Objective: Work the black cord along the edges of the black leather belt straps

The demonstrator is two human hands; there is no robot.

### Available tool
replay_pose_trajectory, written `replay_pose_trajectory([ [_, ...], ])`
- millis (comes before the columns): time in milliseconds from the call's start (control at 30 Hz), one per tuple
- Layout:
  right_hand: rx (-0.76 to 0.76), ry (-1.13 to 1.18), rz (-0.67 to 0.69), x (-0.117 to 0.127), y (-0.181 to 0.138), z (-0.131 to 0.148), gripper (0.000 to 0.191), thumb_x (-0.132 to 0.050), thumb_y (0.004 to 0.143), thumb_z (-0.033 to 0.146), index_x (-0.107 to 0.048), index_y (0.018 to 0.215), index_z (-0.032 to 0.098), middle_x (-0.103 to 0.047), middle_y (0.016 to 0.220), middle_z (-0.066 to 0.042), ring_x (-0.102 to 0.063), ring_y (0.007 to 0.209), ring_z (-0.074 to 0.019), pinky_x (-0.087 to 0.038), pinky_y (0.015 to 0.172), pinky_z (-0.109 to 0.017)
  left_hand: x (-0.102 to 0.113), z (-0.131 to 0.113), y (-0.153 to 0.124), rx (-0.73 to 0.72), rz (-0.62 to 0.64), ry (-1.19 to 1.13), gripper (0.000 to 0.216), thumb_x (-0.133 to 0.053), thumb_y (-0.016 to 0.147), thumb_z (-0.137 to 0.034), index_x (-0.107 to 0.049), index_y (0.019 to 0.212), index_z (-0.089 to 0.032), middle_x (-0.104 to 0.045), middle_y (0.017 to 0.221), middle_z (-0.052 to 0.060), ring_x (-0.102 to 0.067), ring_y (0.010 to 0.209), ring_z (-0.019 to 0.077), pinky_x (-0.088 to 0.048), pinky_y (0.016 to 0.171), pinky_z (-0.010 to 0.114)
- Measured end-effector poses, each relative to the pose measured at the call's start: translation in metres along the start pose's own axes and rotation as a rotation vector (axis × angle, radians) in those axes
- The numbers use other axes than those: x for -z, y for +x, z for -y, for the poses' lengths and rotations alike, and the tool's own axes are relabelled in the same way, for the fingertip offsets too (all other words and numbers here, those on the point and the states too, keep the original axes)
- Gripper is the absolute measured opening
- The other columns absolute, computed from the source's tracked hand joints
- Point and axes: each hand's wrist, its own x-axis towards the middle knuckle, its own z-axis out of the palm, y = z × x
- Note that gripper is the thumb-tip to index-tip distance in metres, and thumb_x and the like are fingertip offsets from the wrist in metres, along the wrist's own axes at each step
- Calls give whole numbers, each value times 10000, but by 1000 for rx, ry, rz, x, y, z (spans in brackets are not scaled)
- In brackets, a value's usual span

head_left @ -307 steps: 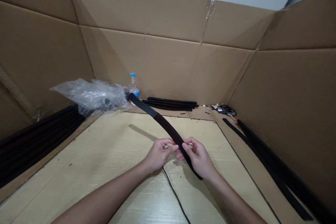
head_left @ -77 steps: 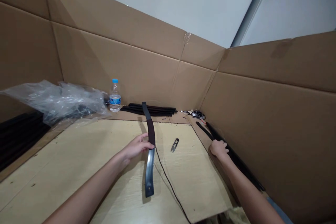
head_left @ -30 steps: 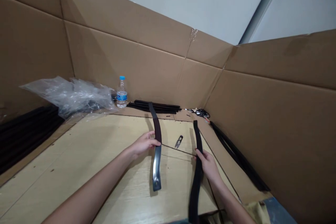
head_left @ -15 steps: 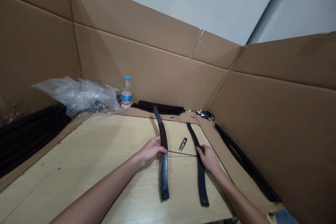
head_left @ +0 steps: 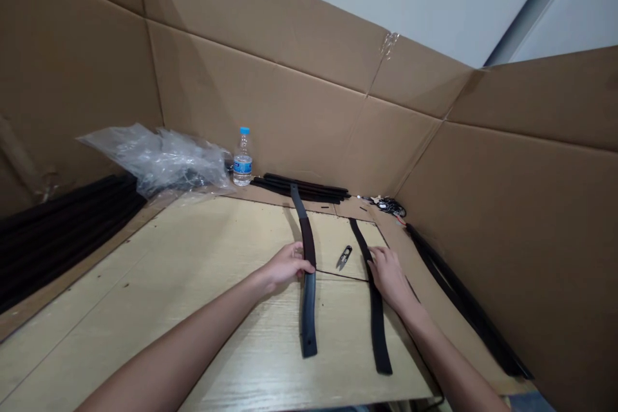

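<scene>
The left hand point(head_left: 288, 265) is pinching one dark strip point(head_left: 309, 302), and the right hand point(head_left: 387, 272) is touching a second strip point(head_left: 378, 315) on the pale board point(head_left: 261, 367).
At far left, a black bundle point(head_left: 62, 225) is lying under a clear plastic bag point(head_left: 174, 161). Next, a bottle point(head_left: 244, 143) is standing upright, carrying a blue label point(head_left: 243, 167); its writing is too small for reading. The left forearm point(head_left: 193, 338) is stretching forward; the thumb is lying over the first strip near its brownish sleeve point(head_left: 307, 241), the fingers curling behind, clamped on it. Rightward, a thin cord point(head_left: 340, 275) is running between the two strips, and snips point(head_left: 344, 257) are lying just beyond it. The right forearm point(head_left: 444, 354) is stretching inward, the back of the hand facing up, the fingertips meeting the second strip's right edge; whether they are gripping, I cannot tell.
</scene>
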Motion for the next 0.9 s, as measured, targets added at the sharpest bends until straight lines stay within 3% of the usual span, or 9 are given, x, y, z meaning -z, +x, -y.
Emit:
replay_pose_trajectory([
  [133,248,85,194,2,27,18,436,-407,807,49,-613,1164,193,-580,1273,-89,-463,1234,-225,-364,1039,-400,0,1,1,-9,2,-8,311,-700,512,-61,-612,800,-139,-615,652,-8,-528,577,120,-338,533,241],
  [267,288,104,309,5,47,31,292,-483,794,62,-694,947,194,-681,983,-90,-606,940,-213,-450,862,-302,1,1,1,-13,7,-19,306,-707,495,-67,-611,776,-140,-612,649,-7,-529,578,121,-340,532,242],
  [433,171,94,287,14,48,34,173,-504,727,36,-608,702,171,-623,802,-82,-557,664,-177,-421,688,-270,1,1,2,2,-4,-45,330,-715,480,-74,-616,786,-146,-615,654,-8,-538,569,121,-349,535,242],
  [633,-2,194,163,23,9,69,96,-414,820,153,-486,863,198,-580,749,-20,-543,667,-180,-392,631,-269,1,2,3,10,-7,-81,285,-718,478,-65,-611,731,-138,-609,633,-12,-509,539,104,-335,520,240],
  [800,-276,760,281,3,-35,112,117,-425,811,190,-538,796,218,-514,621,37,-479,572,-154,-349,551,-246,1,4,4,11,-30,-126,303,-727,484,-66,-612,754,-139,-615,660,-9,-528,572,110,-348,546,243],
  [900,-373,905,216,-13,-46,126,263,-458,860,365,-556,665,219,-527,606,7,-485,598,-175,-357,564,-270,1,5,3,22,-25,-152,315,-736,480,-72,-614,762,-143,-624,673,-4,-544,587,118,-358,561,246],
])
